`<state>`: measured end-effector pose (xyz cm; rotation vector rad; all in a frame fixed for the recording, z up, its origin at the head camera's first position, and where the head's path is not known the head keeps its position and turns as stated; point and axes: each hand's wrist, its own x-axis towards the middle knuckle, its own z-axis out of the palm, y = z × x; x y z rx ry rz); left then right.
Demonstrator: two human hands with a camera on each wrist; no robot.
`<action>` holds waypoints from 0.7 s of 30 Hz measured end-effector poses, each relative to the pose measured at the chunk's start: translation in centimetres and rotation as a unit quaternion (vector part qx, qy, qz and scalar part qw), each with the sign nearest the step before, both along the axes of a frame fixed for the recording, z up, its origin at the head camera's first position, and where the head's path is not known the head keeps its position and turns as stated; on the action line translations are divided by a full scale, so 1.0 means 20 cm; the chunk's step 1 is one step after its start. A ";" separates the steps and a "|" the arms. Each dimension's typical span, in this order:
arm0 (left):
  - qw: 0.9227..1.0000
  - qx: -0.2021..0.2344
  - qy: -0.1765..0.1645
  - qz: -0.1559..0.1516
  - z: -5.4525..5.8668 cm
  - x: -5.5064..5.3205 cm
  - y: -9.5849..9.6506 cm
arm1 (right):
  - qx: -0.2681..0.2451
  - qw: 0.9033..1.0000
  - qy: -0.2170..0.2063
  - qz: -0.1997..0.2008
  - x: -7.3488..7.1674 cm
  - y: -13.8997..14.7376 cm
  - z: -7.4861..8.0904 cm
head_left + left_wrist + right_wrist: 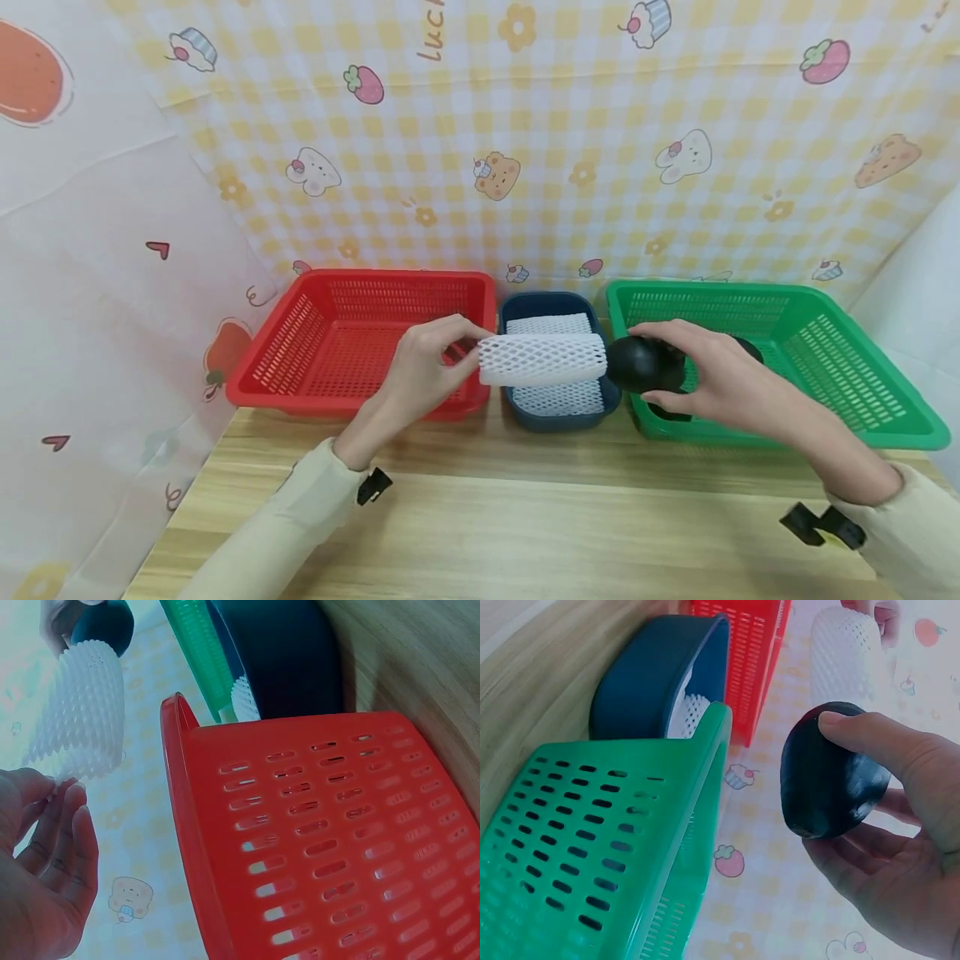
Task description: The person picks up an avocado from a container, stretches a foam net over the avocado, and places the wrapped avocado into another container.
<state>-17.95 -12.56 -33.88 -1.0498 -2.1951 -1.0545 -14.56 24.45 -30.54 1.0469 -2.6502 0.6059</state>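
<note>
A white foam net sleeve (542, 359) is stretched sideways above the small dark blue basket (558, 423). My left hand (431, 358) pinches its left end between thumb and fingertips. At the sleeve's right end, my right hand (708, 371) grips a glossy black oval fruit (643, 364), thumb on one side and fingers on the other. The fruit's tip meets the mouth of the sleeve. In the right wrist view, the black fruit (829, 772) shows a smooth, shiny skin, with the sleeve (846, 656) just beyond it.
More foam net sleeves (558, 398) lie in the blue basket. To its left stands a red basket (360, 408), to its right a green basket (918, 425) with more black fruit (750, 350) partly behind my right hand. A patterned cloth (450, 233) hangs behind the wooden table (525, 525).
</note>
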 end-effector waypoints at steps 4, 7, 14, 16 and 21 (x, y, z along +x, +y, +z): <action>1.000 0.003 0.003 -0.008 0.00 0.00 0.01 | -0.009 1.000 0.004 0.014 -0.01 -0.03 0.01; 1.000 0.004 0.003 -0.010 0.00 0.00 0.02 | -0.010 0.999 0.008 0.029 -0.01 -0.05 0.01; 1.000 0.004 0.005 -0.006 0.01 0.00 0.02 | -0.011 0.999 0.009 0.045 -0.02 -0.08 0.00; 1.000 0.010 0.007 -0.006 0.01 0.00 0.02 | -0.010 0.999 0.006 0.045 -0.02 -0.08 0.00; 1.000 0.026 0.009 -0.014 0.01 0.00 0.02 | -0.005 0.999 0.004 0.040 -0.01 -0.09 0.00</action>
